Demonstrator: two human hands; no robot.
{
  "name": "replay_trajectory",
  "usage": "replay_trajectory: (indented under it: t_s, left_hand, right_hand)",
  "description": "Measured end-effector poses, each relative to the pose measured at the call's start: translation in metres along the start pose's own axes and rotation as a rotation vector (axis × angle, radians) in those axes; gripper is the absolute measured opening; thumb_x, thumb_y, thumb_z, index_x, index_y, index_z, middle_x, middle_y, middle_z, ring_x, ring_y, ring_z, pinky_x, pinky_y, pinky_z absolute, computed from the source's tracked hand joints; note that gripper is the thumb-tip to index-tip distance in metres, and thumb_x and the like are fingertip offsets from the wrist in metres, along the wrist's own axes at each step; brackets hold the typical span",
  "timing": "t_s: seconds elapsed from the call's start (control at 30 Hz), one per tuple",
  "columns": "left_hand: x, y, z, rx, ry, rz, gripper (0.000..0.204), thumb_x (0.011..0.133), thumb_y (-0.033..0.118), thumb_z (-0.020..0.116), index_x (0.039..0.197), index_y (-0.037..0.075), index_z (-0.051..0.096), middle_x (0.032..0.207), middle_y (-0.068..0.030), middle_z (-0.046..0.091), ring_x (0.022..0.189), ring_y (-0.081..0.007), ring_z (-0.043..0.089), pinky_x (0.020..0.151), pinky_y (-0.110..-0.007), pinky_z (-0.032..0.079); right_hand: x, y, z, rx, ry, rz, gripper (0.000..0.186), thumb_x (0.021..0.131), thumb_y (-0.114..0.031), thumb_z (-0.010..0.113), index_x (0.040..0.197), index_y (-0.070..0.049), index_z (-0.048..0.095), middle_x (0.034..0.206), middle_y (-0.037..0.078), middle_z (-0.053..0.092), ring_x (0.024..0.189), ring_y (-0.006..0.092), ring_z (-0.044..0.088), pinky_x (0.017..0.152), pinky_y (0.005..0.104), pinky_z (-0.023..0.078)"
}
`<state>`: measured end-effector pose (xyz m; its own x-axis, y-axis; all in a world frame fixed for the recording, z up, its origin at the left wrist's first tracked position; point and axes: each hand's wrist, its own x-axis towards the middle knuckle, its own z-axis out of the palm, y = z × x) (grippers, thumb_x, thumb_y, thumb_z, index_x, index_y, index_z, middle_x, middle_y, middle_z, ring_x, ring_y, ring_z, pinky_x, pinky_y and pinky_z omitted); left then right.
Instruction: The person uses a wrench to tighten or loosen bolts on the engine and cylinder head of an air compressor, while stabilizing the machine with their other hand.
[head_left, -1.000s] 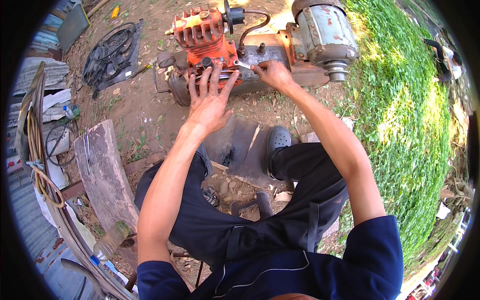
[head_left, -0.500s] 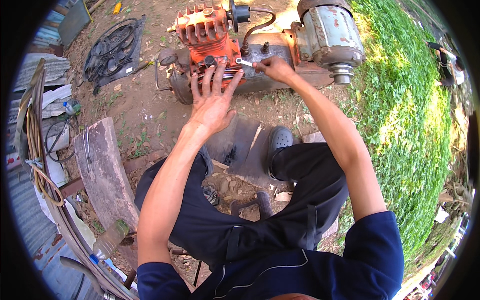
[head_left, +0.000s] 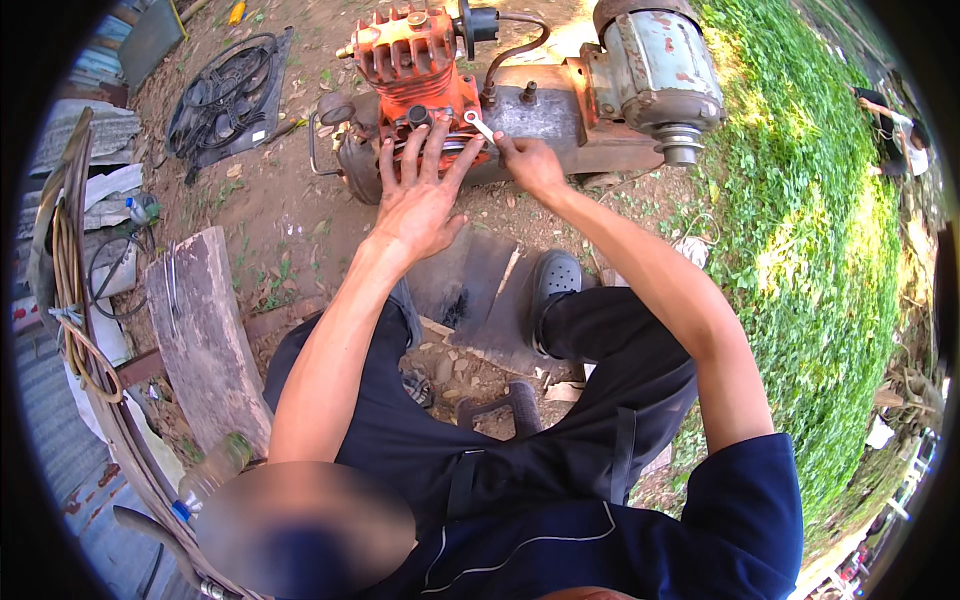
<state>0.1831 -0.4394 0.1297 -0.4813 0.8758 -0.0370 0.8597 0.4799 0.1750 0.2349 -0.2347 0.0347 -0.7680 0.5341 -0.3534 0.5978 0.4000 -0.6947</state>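
Note:
In front of me stands an air compressor with an orange finned pump (head_left: 412,95) on a rusty tank (head_left: 540,112). My right hand (head_left: 533,165) pinches the near end of a silver wrench (head_left: 480,126). The wrench's ring end sits at the lower right of the pump, over a fastener I cannot make out. With fingers spread, my left hand (head_left: 422,200) lies against the pump's lower front, fingertips near a round dark port (head_left: 418,115). Those fingers partly hide the silvery part beneath them.
A worn grey motor (head_left: 660,75) with a stepped pulley (head_left: 682,145) is mounted at the tank's right. Black belts or cables (head_left: 225,90) lie on a dark sheet at far left. A wooden board (head_left: 208,340) leans left of my legs. A person (head_left: 905,140) is at far right.
My right hand has moved left and nearer to me. The wrench's handle has swung from pointing right to slanting toward me. My left hand stays on the pump.

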Motion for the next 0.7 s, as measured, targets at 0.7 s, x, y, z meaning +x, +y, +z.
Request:
replay_trajectory:
  t_s: [0.7]
  left_hand:
    - [0.002,0.006,0.002,0.010,-0.031,-0.042,0.107,0.069,0.031,0.083,0.154,0.030,0.019,0.159,-0.0195,0.005,0.144,-0.0410,0.007,0.114,-0.064,0.004]
  right_hand:
    - [0.028,0.012,0.027,0.517,-0.336,0.482,0.054,0.094,-0.059,0.051,0.103,-0.009,0.068,0.055,0.004,0.050,0.048,0.0220,0.045,0.049,0.0370,0.034]
